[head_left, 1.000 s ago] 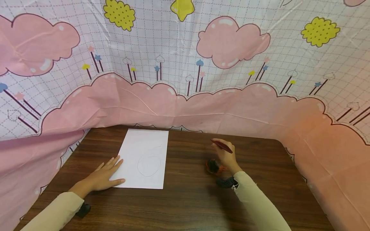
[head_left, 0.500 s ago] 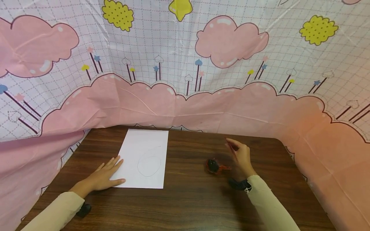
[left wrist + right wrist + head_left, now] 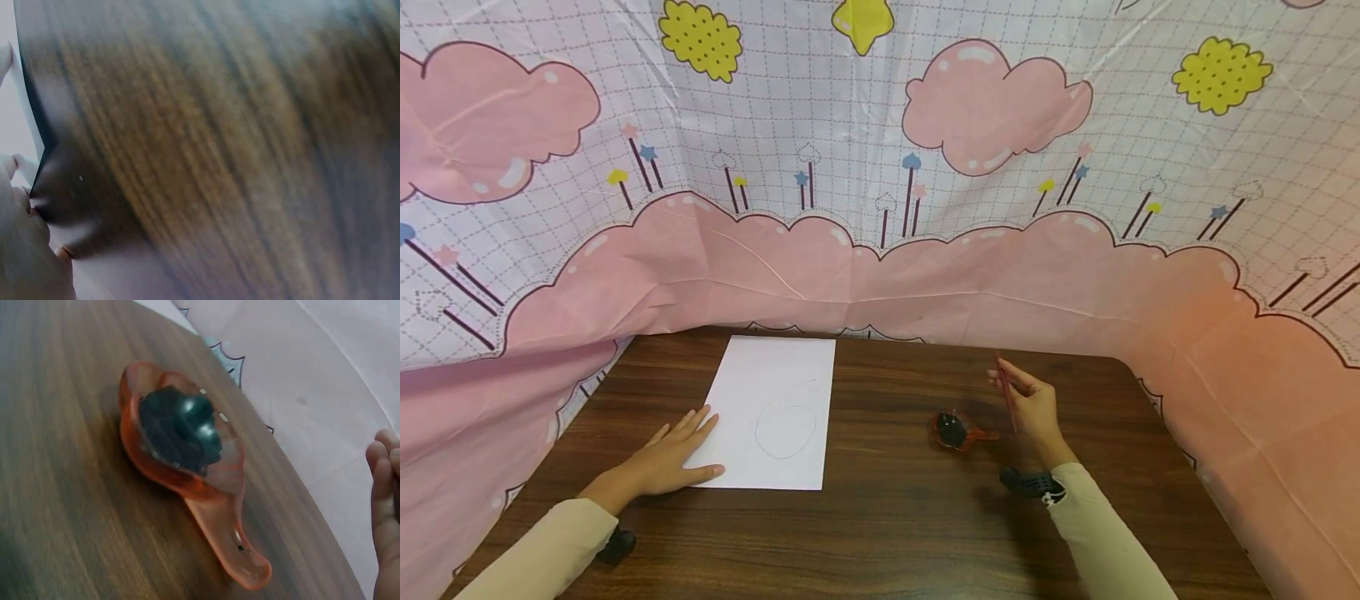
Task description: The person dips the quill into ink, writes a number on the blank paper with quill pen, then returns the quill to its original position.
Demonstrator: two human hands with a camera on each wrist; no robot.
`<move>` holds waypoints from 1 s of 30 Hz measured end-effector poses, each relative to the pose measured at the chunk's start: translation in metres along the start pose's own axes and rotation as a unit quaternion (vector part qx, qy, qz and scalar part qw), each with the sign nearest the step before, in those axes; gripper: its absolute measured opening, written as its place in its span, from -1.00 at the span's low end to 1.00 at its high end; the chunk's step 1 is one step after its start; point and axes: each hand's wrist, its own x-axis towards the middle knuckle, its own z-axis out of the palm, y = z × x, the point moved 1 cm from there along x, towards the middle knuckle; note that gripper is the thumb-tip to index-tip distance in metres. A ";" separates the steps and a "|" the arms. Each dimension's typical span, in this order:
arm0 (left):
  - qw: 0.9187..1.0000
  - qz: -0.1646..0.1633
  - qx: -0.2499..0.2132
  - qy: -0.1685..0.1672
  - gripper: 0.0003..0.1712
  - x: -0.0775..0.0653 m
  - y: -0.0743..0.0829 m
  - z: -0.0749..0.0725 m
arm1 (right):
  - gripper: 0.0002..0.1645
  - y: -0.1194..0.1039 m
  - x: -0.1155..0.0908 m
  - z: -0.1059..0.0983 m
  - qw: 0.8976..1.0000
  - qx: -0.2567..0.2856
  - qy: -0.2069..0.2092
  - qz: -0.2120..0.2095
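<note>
My left hand [image 3: 670,458] rests with straight, spread fingers on the left edge of the white paper [image 3: 775,362]. A thin circle and a short faint stroke are drawn on that sheet. In the left wrist view only part of the left hand [image 3: 31,250] shows, beside the paper. My right hand [image 3: 1036,412] pinches a slim, dark red, pen-like stick [image 3: 1006,392], upright above the table. To its left lies a translucent orange scoop-shaped dish [image 3: 981,434] with a short handle. Something dark and glossy [image 3: 178,428] fills its bowl. The right wrist view shows fingers at its right edge, the stick hidden.
The brown wood-grain table [image 3: 880,533] has a rounded far right corner. A pink and white patterned cloth [image 3: 895,292] hangs behind it and along both sides. Each wrist wears a black strapped device, such as the right one [image 3: 1028,483].
My right hand has moved right, away from above the dish, and the stick has turned from slanted to nearly upright. My left hand and the paper have stayed in place.
</note>
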 end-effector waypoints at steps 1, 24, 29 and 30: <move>1.000 0.001 0.000 0.002 0.12 0.000 0.000 0.001 | -0.51 0.001 0.000 -0.001 1.000 0.013 -0.005 0.008; 1.000 -0.008 0.003 -0.008 0.12 0.002 -0.008 0.004 | -0.69 0.005 -0.015 -0.011 0.993 0.019 -0.034 0.115; 1.000 -0.008 0.005 -0.010 0.12 0.002 -0.010 0.006 | -0.54 0.004 -0.024 -0.010 0.989 0.006 -0.044 0.144; 1.000 -0.008 0.006 -0.009 0.12 0.002 -0.010 0.006 | -0.52 0.004 -0.026 -0.010 0.987 0.001 -0.045 0.154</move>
